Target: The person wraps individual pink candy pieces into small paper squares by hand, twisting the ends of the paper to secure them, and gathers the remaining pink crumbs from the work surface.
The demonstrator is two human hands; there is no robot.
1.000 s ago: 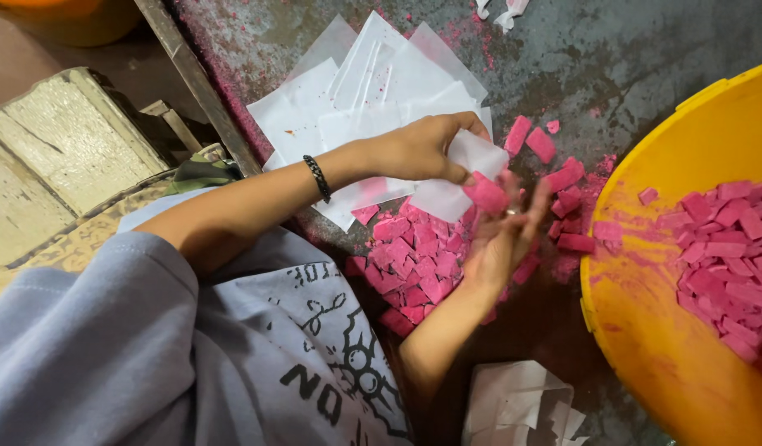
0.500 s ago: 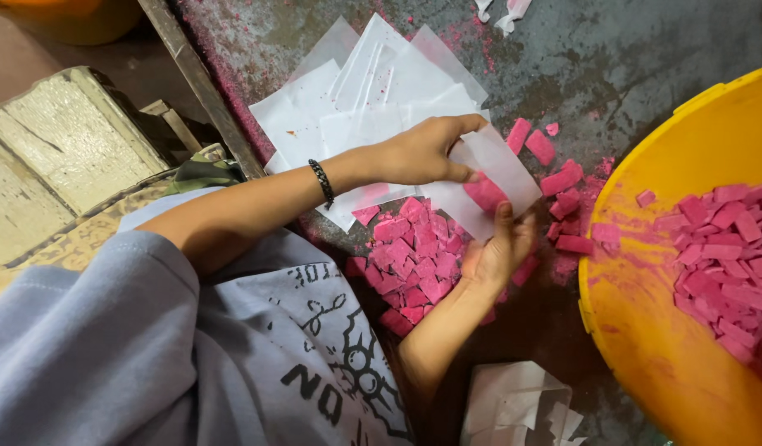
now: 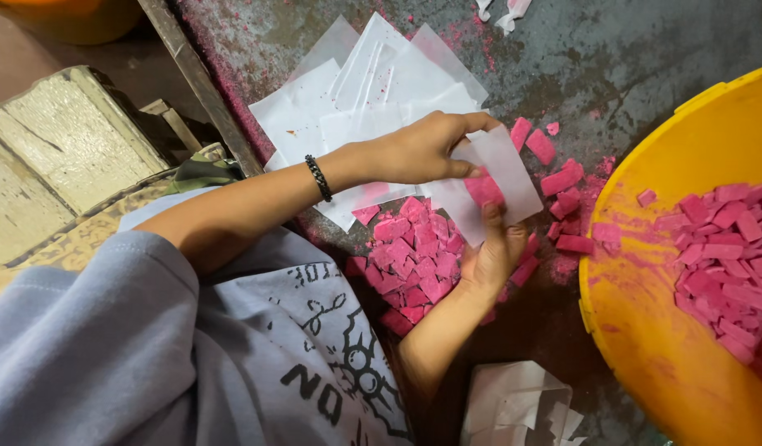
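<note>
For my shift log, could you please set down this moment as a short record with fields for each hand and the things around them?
left hand: left hand pinches the upper edge of a white paper sheet
right hand: right hand supports the same sheet from below, a pink block against it
under the hands: heap of pink blocks on a stained grey work surface
behind: stack of white paper sheets
at the right edge: yellow tub holding more pink blocks
wrist: dark bracelet on the left wrist
</note>
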